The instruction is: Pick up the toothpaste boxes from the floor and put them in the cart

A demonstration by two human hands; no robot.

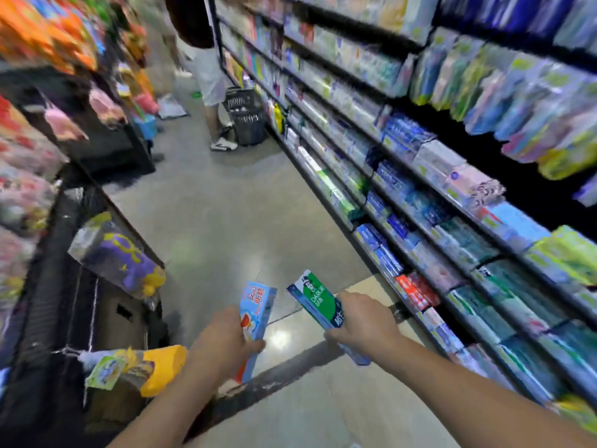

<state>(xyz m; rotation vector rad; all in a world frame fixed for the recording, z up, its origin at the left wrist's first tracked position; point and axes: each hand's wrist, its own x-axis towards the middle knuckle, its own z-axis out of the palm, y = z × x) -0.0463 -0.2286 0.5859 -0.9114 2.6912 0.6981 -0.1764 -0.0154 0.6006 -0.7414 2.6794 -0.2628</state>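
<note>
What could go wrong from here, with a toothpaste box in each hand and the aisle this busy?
1. No cart is clearly in view, so the light blue box in the left hand and the green box in the right hand may be set down in the wrong place.
2. Another person and a black basket stand ahead by the shelves; walking forward risks a bump.
</note>
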